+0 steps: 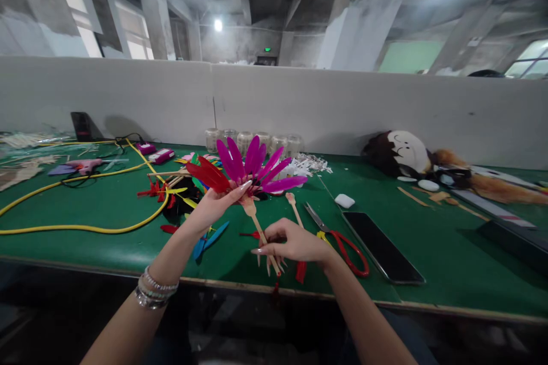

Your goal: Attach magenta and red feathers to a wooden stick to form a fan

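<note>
Two bare hands are seen over the green tabletop, and between them a hand fan of magenta and red feathers on a flat, pale wooden handle is held near the front. The feathered base is pinched between the thumb and fingers of the left hand, while the handle is held in the curled fingers of the right hand; how firmly cannot be told.

The right hand is closely flanked by a second pale wooden stick, partly hidden behind it, and by steel scissors with red looped handles. Farther right are laid a flat black phone and a small rounded white case. Near the left hand, narrow blue feathers are scattered. A thick yellow cable is looped across the left side, near a pink glue gun. Behind the fan, clear glass jars are lined up, with white scraps heaped alongside; a plush figure with dark brown hair is propped at right.

Close below the handle's tip, the tabletop is bounded by a pale front edge. Green surface is shown within the cable's loop and right of the phone. The tabletop is backed by a pale upright panel, above which concrete beams and a green exit sign are seen.
</note>
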Tool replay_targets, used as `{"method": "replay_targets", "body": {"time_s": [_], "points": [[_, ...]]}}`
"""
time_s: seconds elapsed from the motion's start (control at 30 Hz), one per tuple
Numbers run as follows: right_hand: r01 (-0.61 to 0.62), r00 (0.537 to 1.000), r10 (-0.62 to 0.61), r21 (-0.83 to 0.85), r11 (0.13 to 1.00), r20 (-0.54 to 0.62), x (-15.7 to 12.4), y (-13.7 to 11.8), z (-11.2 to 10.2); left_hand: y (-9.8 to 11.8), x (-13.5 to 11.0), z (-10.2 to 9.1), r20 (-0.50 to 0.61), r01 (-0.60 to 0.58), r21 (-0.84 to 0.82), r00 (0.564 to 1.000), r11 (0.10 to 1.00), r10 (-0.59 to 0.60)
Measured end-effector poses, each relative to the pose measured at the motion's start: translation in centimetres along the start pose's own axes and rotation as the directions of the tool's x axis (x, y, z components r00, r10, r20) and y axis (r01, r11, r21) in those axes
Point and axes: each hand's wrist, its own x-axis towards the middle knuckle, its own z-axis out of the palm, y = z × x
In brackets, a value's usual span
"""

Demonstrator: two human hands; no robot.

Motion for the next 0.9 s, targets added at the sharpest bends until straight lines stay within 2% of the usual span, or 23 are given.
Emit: {"method": "replay_targets", "body": {"time_s": [0.13, 0.23, 0.3, 0.37, 0.47, 0.77, 0.83, 0.9], "points": [[0.010, 1.000, -0.010, 0.026, 1.000, 0.001, -0.1, -0.1, 0.1, -0.2, 0.1, -0.7, -0.113, -0.144, 0.158, 0.980, 0.977, 0.163], [-0.004, 1.000, 0.004, 0.056, 0.998, 0.002, -0.1, 0.0, 0.1, -0.6, 0.2, -1.5, -0.245, -0.289, 0.205, 0.910, 0.935, 0.335], [-0.004, 1.000, 0.004, 0.060, 0.998, 0.005, -0.1, 0.2, 0.1, -0.8, 0.1, -1.9, -0.314, -0.342, 0.222, 0.861, 0.913, 0.399], [0.003, 1.000, -0.004, 0.046, 0.999, 0.004, -0.1, 0.3, 0.0, -0.8, 0.0, -2.1, -0.342, -0.361, 0.260, 0.833, 0.895, 0.436], [0.002, 1.000, -0.002, 0.036, 0.999, 0.004, -0.1, 0.2, 0.0, -0.7, -0.2, -2.2, -0.332, -0.380, 0.317, 0.814, 0.869, 0.478], [-0.002, 1.000, 0.002, 0.042, 0.999, 0.004, -0.1, 0.2, 0.1, -0.5, 0.1, -2.3, -0.293, -0.360, 0.342, 0.837, 0.868, 0.463], [0.000, 1.000, 0.000, 0.036, 0.999, 0.001, -0.1, 0.1, 0.0, -0.4, 0.0, -2.3, -0.249, -0.333, 0.353, 0.867, 0.874, 0.431], [0.002, 1.000, -0.002, 0.035, 0.999, 0.002, -0.2, 0.0, 0.1, -0.4, -0.1, -2.3, -0.158, -0.299, 0.392, 0.910, 0.870, 0.384]]}}
